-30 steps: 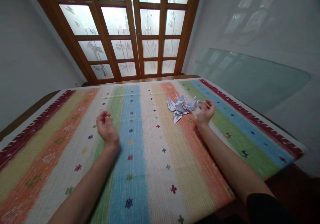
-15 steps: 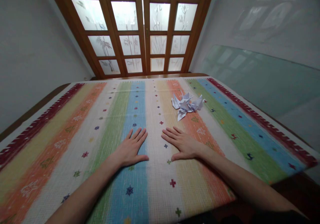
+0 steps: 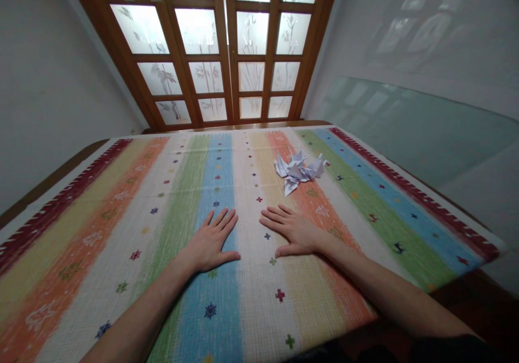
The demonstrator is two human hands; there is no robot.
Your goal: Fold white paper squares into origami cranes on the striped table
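Observation:
My left hand (image 3: 212, 242) lies flat on the striped tablecloth (image 3: 255, 309), fingers spread over the blue stripe, holding nothing. Across a pale stripe, my right hand (image 3: 292, 232) also rests palm down with fingers stretched toward the left. It touches only the cloth. Just beyond the right hand sits a small cluster of folded white paper cranes (image 3: 299, 169), on the orange and yellow stripes. The cranes overlap, so I cannot tell exactly how many there are. Neither hand touches them.
The cloth covers a table whose wooden edge (image 3: 87, 149) shows at the far left. Behind the table stand wooden doors (image 3: 231, 63) with frosted panes. A pale glass-like panel (image 3: 413, 130) runs along the right wall, and a plain wall (image 3: 52, 71) rises on the left.
The view has shifted slightly, so the cranes, cloth and doors appear a little further left. Both hands stay flat in place on the cloth.

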